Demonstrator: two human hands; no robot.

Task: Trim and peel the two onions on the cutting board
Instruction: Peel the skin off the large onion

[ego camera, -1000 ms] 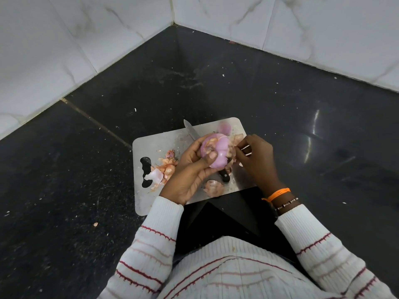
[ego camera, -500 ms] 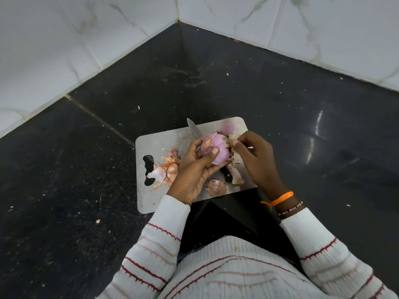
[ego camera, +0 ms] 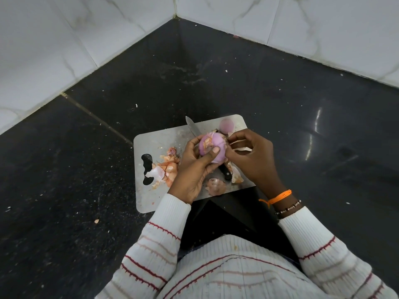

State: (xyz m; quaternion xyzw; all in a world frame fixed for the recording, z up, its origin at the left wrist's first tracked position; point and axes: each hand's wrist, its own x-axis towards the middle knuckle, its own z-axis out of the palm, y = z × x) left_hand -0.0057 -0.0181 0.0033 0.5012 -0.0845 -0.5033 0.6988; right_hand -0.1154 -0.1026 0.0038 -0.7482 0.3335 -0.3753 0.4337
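Observation:
My left hand point(ego camera: 194, 169) grips a purple onion point(ego camera: 212, 145) above the steel cutting board point(ego camera: 151, 197), thumb across its front. A patch of papery skin still clings to its top left. My right hand point(ego camera: 250, 160) pinches a strip of onion skin at the onion's right side. A second, peeled onion point(ego camera: 226, 125) rests at the board's far right corner. The knife point(ego camera: 194, 129) lies on the board under my hands, blade pointing away, black handle toward me.
Onion peels point(ego camera: 166, 169) are piled on the board's left part by its handle cut-out, and more scraps point(ego camera: 216, 186) lie near the front edge. The board sits on a black stone counter point(ego camera: 86, 169) in a corner of white tiled walls point(ego camera: 64, 39).
My right hand has pulled a piece of skin off the onion's right side and pinches again at the onion. The left hand has turned the onion slightly.

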